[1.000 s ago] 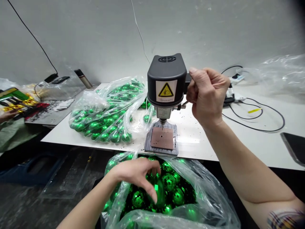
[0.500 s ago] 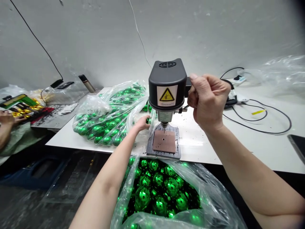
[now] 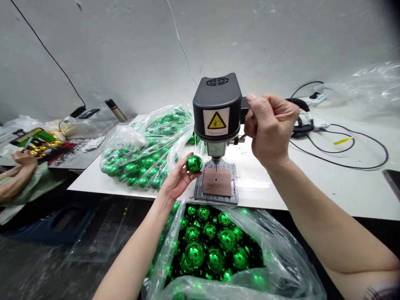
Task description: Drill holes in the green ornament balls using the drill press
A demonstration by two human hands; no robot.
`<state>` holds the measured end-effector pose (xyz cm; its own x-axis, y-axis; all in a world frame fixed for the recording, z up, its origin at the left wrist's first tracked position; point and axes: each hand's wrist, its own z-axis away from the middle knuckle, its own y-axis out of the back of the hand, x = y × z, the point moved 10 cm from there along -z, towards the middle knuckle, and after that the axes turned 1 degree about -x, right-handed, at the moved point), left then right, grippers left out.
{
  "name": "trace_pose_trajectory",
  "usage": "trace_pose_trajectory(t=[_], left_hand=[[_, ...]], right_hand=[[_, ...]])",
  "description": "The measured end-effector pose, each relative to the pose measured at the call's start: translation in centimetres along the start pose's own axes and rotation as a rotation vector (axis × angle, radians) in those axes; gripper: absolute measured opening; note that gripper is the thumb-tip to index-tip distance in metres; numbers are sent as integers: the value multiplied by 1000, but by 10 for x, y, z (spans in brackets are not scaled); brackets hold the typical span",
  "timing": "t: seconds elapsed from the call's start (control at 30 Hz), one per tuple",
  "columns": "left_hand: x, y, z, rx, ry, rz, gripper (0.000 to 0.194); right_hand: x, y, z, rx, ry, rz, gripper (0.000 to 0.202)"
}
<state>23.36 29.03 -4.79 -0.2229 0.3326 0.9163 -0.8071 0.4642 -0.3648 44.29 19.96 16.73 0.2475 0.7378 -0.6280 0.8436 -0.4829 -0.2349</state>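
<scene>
My left hand (image 3: 176, 181) holds a glossy green ball (image 3: 194, 163) beside the black drill press (image 3: 218, 109), its yellow warning label (image 3: 216, 121) above a reddish-brown pad (image 3: 217, 182) on a white table (image 3: 312, 183).

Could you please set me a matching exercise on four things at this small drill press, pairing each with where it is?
Things:
1. left hand
2. right hand
3. brown pad
4. open bag of green balls

Places:
A. below the table edge, nearest the camera
B. under the drill bit
C. closed on the press handle
D. holding a green ball beside the pad

Pairs: 1-D, 2-C, 3-B, 4-A
</scene>
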Motion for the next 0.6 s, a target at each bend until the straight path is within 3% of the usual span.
trace_pose_trajectory(t=[0.27, 0.47, 0.6], left_hand=[[-47, -4, -8, 28, -72, -267, 58], [-57, -13, -28, -33, -128, -495, 63], [-53, -18, -32, -45, -199, -654, 60]], right_hand=[[2, -2, -3, -19, -10, 24, 54], [14, -5, -13, -58, -55, 42, 56], [13, -5, -14, -44, -29, 77, 55]])
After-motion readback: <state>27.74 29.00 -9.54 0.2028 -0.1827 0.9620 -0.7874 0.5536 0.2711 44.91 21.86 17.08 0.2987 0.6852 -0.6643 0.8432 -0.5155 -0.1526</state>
